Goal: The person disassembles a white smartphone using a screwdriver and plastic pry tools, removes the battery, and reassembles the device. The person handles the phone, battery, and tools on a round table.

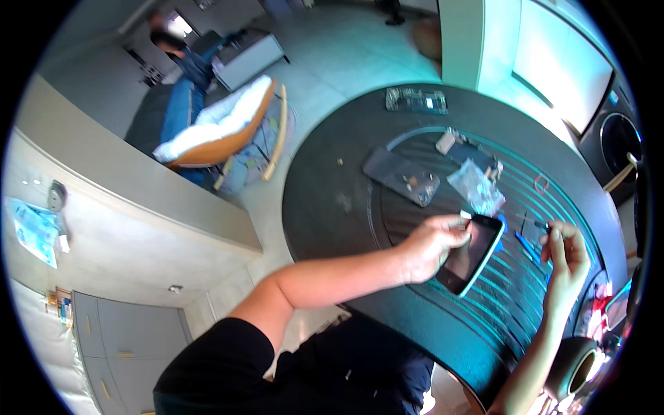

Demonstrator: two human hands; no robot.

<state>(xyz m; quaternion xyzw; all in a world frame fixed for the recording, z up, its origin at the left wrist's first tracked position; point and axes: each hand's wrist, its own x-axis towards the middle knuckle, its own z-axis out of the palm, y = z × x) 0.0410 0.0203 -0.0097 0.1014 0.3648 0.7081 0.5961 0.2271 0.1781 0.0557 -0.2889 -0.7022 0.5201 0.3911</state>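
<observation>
My left hand (pixel 436 245) is closed around a smartphone (pixel 470 257) with a dark screen and a pale edge, held tilted above the round black table (pixel 321 207). A small white piece (pixel 465 215) shows by my left fingertips. To the right of the phone, my right hand (pixel 567 256) pinches a thin dark tool (pixel 538 224) that points left toward the phone's upper end; it looks like a small screwdriver. Just past the phone lies a clear plastic bag (pixel 476 187). Blue tools (pixel 528 247) rest on the table between my hands.
A dark flat phone part (pixel 401 176) with small bits on it, loose phone parts (pixel 460 146) and an opened phone body (pixel 416 101) lie farther back. A reddish rubber band (pixel 541 183) is at the right. Beyond the table stand a rocking chair (pixel 221 131) and a seated person (pixel 190 62).
</observation>
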